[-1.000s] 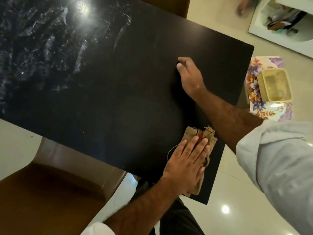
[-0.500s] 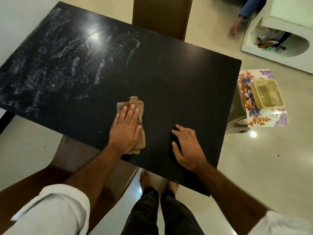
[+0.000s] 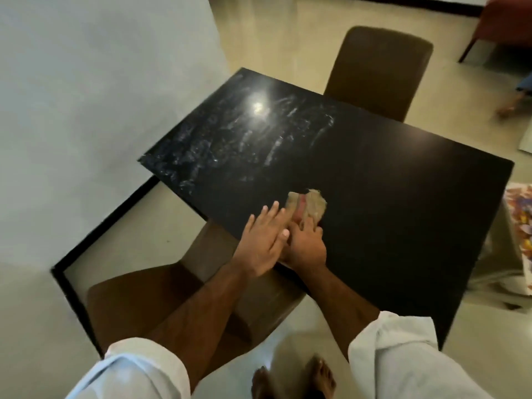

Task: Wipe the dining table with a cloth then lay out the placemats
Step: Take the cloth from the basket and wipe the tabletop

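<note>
Setting: a glossy black dining table (image 3: 388, 197) seen from above, one short end close to a pale wall (image 3: 100, 110); cream tiled floor (image 3: 288, 30) all round
Left hand (image 3: 263, 240): fingers straight and slightly spread, holding nothing; it lies over the table's near edge and overlaps the inner side of the other hand; it looks to be giving up the wiping
Right hand (image 3: 306, 244): set on the near part of the cloth, fingertips on the fabric; the left hand hides part of it, so whether it presses flat or pinches the cloth cannot be told
Cloth (image 3: 312, 204): a crumpled tan rag with a reddish patch, lying on the tabletop just inside the near edge, bunched ahead of the fingers, probably so that it can be pushed as a pad
Smears (image 3: 244, 139): pale streaks over the wall end of the table, beneath a bright lamp reflection; the other end looks evenly dark; the wiping seems unfinished, with the wall end the likely next reach
Chairs: a brown near chair (image 3: 161, 298) tucked under the near edge; a far chair (image 3: 380, 73) opposite
Placemats: none on the table; a flower-patterned sheet (image 3: 519, 226) at the right border, off the table, may be one, kept aside while the top is wiped
Person: white sleeves, bare feet (image 3: 293, 375) on the tiles
</note>
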`<move>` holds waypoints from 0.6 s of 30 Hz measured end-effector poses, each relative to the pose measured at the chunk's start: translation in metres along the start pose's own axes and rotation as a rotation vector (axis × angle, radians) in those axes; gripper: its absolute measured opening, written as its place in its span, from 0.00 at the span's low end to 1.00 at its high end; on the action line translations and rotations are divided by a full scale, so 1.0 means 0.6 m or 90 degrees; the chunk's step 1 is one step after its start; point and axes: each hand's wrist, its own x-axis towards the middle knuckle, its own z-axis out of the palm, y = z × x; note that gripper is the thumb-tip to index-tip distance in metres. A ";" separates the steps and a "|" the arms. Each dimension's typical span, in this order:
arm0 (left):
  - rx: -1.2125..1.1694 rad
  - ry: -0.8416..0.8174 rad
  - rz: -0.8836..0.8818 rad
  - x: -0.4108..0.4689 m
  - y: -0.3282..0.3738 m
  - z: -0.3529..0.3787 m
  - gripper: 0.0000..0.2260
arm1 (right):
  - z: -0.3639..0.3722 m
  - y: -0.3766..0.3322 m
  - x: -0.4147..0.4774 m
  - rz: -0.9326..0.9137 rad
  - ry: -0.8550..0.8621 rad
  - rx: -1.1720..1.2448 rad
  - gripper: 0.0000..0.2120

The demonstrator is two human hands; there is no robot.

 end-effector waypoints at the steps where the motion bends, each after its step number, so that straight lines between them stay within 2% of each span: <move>1: 0.008 -0.006 -0.009 -0.013 -0.007 -0.014 0.28 | 0.002 -0.009 0.006 -0.007 -0.003 0.013 0.32; 3: 0.030 -0.017 -0.023 -0.035 -0.024 -0.045 0.29 | -0.011 -0.029 0.009 0.001 -0.018 0.041 0.24; 5: 0.043 -0.029 -0.030 -0.043 -0.048 -0.078 0.31 | -0.032 -0.053 0.005 0.034 -0.041 0.100 0.11; 6: 0.043 -0.035 -0.037 -0.046 -0.064 -0.095 0.32 | -0.041 -0.069 0.002 0.048 -0.044 0.126 0.08; 10: 0.020 -0.058 -0.081 -0.049 -0.125 -0.153 0.33 | -0.052 -0.144 0.000 0.128 -0.009 0.252 0.06; 13: -0.057 -0.063 -0.095 -0.049 -0.178 -0.188 0.34 | -0.048 -0.213 0.003 0.183 0.029 0.398 0.04; 18: -0.376 -0.106 -0.150 -0.036 -0.289 -0.225 0.33 | -0.044 -0.324 0.000 0.212 0.095 0.526 0.04</move>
